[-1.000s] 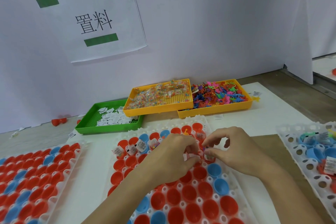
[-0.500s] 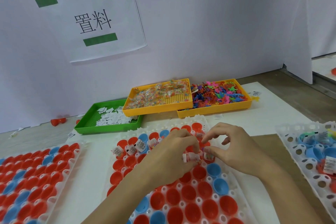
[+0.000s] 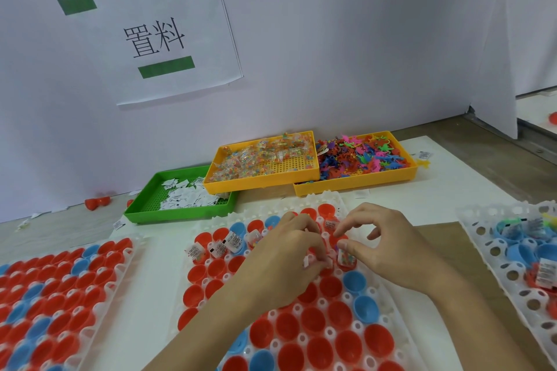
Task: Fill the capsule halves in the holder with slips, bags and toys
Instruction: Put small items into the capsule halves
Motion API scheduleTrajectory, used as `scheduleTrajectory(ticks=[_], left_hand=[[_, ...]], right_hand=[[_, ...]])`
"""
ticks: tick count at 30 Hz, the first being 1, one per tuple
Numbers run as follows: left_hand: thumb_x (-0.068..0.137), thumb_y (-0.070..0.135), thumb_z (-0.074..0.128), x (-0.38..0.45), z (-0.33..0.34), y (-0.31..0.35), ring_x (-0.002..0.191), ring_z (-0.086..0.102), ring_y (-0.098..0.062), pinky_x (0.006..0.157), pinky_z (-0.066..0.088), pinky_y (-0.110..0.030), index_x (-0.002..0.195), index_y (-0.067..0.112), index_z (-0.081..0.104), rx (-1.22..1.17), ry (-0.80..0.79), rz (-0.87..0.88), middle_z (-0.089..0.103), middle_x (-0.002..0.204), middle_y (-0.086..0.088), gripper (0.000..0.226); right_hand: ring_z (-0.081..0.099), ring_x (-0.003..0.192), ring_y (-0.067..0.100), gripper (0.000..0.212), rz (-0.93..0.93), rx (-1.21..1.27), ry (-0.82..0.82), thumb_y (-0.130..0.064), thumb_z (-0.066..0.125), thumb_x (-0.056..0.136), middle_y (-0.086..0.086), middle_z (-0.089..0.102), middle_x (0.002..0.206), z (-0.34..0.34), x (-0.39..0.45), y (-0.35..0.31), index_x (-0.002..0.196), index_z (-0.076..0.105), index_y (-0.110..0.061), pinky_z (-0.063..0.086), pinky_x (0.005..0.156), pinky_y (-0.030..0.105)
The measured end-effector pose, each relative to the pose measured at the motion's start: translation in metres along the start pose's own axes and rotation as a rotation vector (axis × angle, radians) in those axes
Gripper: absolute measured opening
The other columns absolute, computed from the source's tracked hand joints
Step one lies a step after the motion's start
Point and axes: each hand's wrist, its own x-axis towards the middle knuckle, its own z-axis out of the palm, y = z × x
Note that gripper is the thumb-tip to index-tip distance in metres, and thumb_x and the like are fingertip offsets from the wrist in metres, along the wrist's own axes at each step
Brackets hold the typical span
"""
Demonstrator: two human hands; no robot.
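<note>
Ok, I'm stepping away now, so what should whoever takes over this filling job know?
Left hand holds small clear bead bags. Right hand pinches one bag into a red capsule half in the white middle holder.
Supplies behind: green tray of paper slips, yellow tray of bead bags, yellow tray of plastic toys.
Done: only a few back-row halves filled.
Left: nearly all the rest.

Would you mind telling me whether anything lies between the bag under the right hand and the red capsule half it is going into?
Nothing visible does. The right hand presses the small bag onto a red capsule half in the middle holder; the left hand, gripping more bags, sits beside it.
</note>
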Motion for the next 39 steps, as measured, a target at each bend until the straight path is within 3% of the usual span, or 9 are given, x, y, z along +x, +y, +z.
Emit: scheduleTrajectory(ticks=[12, 28, 34, 39], left_hand=[[0.092, 0.031, 0.066, 0.003, 0.003, 0.005, 0.106, 0.039, -0.006, 0.082, 0.04, -0.02, 0.102, 0.026, 0.074, 0.104, 0.025, 0.051, 0.055, 0.114, 0.012, 0.014], [0.093, 0.035, 0.064, 0.002, 0.005, 0.0, 0.107, 0.042, -0.005, 0.09, 0.045, -0.026, 0.101, 0.025, 0.077, 0.086, 0.081, 0.067, 0.06, 0.113, 0.013, 0.018], [0.092, 0.029, 0.066, -0.001, -0.004, -0.001, 0.096, 0.05, -0.007, 0.081, 0.049, -0.03, 0.096, 0.021, 0.077, 0.026, 0.212, 0.09, 0.065, 0.098, 0.01, 0.014], [0.09, 0.03, 0.066, -0.008, -0.026, -0.038, 0.081, 0.052, -0.002, 0.072, 0.042, -0.017, 0.081, 0.021, 0.072, -0.01, 0.41, -0.055, 0.063, 0.08, 0.015, 0.015]], right_hand=[[0.054, 0.103, -0.004, 0.011, -0.005, -0.018, -0.007, -0.027, 0.077, 0.085, -0.02, 0.062, 0.101, 0.001, 0.0, 0.0, 0.086, 0.073, -0.037, 0.04, 0.079, 0.014], [0.055, 0.103, -0.003, 0.009, -0.015, -0.024, 0.005, -0.027, 0.076, 0.085, -0.02, 0.062, 0.102, 0.001, 0.0, -0.001, 0.085, 0.073, -0.036, 0.04, 0.078, 0.014], [0.055, 0.1, -0.005, 0.012, -0.034, -0.002, 0.023, -0.027, 0.074, 0.087, -0.021, 0.064, 0.097, 0.001, 0.001, 0.001, 0.084, 0.072, -0.039, 0.041, 0.076, 0.015], [0.057, 0.097, -0.001, 0.018, -0.058, 0.031, 0.11, -0.022, 0.072, 0.088, -0.026, 0.063, 0.094, 0.004, 0.002, 0.005, 0.083, 0.071, -0.04, 0.046, 0.075, 0.02]])
